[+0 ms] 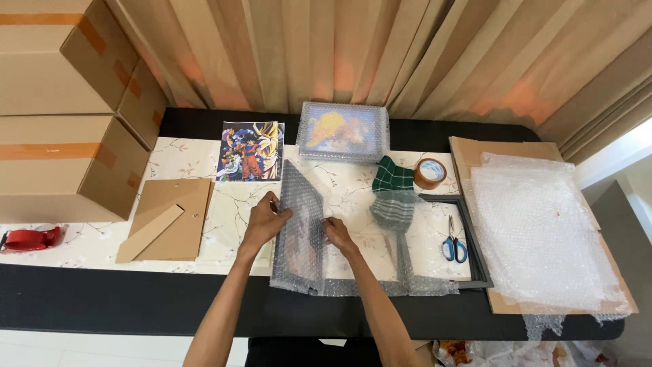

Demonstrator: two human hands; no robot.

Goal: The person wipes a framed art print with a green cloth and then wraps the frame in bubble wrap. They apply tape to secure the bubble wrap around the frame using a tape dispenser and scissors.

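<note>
— So, what is lying around the hands on the counter (102,299)?

— A colour print (250,151) and a wrapped picture (343,131) are sitting at the far edge. A green cloth (393,192) and a tape roll (430,173) are lying just right of the work, with scissors (454,245) beside a dark frame (475,238). A stack of bubble sheets (543,231) is resting on cardboard (468,153) at the right. A brown backing board (173,217) is lying to the left, a red tape gun (30,238) near the left edge.

— How many of each?

— Three boxes (61,109) are standing stacked at the left; one roll, one pair of scissors, one print.

— And the hands?

— Both arms are reaching forward over the near edge. The left hand (265,221) is gripping the raised flap of the bubble wrap (302,224), which is standing up from the counter's middle. The right hand (337,234) is pressing fingers down, closed on the wrap just beside that fold. Nothing is blocking them.
</note>
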